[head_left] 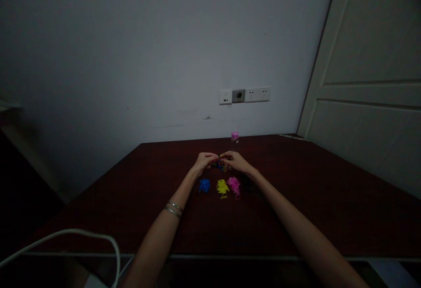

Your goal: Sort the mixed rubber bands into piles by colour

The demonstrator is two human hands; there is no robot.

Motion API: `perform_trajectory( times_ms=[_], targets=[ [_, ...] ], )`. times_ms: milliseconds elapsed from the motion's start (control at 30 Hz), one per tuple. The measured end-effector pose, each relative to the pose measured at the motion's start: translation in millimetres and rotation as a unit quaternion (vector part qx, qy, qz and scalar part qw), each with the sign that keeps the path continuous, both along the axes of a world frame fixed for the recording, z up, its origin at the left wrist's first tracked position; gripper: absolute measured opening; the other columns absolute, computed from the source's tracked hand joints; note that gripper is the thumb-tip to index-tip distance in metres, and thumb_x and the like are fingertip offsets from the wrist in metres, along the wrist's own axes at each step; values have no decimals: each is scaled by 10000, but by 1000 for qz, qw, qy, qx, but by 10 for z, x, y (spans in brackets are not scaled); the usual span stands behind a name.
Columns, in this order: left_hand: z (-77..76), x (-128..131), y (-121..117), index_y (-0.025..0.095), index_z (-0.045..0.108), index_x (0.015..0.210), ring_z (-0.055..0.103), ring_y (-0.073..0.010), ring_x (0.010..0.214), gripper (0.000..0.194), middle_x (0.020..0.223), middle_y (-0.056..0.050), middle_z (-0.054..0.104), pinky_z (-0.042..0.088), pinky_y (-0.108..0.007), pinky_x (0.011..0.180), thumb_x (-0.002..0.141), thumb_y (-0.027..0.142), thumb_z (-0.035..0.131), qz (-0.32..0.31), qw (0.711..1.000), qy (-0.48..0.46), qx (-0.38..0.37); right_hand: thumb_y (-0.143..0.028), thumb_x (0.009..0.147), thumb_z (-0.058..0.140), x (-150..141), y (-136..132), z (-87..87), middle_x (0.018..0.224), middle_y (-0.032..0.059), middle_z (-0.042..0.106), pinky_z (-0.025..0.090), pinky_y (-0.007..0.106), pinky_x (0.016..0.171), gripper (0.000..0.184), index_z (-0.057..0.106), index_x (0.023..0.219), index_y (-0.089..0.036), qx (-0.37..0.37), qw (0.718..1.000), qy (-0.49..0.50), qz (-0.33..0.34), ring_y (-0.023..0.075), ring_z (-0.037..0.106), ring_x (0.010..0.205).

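Observation:
A mixed heap of small coloured rubber bands (pixel 224 166) lies on the dark red table (pixel 158 169). At its left edge my left hand (pixel 204 160) is closed, thumb and fingers pinching a few of the bands. My right hand (pixel 236 161) meets it from the other side, its fingertips also pinched on bands just above the heap. Exactly which bands each hand grips is too small to tell. Nearer to me lie sorted piles: blue bands (pixel 204 185), yellow bands (pixel 222 187) and pink bands (pixel 233 185). A dark pile (pixel 247 183) sits beside my right forearm, partly hidden.
Behind my hands stands a clear bottle with a pink cap (pixel 234 135). Wall sockets (pixel 257 95) are above the table's back edge. A white cable (pixel 82 232) curves over the near left edge, and a pale panelled door (pixel 368 90) rises at the right.

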State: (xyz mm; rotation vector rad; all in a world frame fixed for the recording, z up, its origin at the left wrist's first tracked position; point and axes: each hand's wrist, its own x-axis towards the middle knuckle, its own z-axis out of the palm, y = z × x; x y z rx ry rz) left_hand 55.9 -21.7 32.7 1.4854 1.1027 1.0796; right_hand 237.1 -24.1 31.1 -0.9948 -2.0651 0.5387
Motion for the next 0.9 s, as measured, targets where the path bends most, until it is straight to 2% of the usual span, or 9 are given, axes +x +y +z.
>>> perform_trajectory(
  times_ms=[233,400,533,733,900],
  targets=[
    [-5,28,-21,71,655,818,355,-35,409,330,481,30,456,214,-165,373,596,314,657,-14,1000,-16,-17,-232,702,585,-22,0,-7,856,88,664,468,261,680,217,668,856,-104,-28,999,39,-1,170,604,758],
    [9,30,-43,75,657,826,358,-33,406,343,487,30,461,212,-168,375,597,332,662,-18,999,-11,-24,-222,710,565,-11,-11,-10,809,80,666,456,243,654,185,670,802,-102,-21,1000,21,-8,161,597,727],
    [14,8,-29,69,658,821,358,-34,403,330,488,25,470,207,-170,372,610,322,655,-21,999,-21,-22,-241,707,570,38,-5,-25,785,71,664,439,230,663,172,672,760,-113,7,999,-11,-44,154,589,718],
    [30,-42,7,69,667,832,340,-32,396,349,480,25,474,216,-177,377,615,342,661,-7,1000,-13,-1,-280,705,571,225,115,-139,795,67,662,427,217,652,181,672,745,-135,16,991,-60,-115,147,586,705],
    [144,-83,-47,70,680,825,323,-33,400,351,474,27,474,209,-185,384,618,353,659,-25,999,30,20,-270,696,565,342,171,-180,795,65,662,421,207,629,174,671,753,-145,3,984,-107,-144,154,593,713]
  ],
)
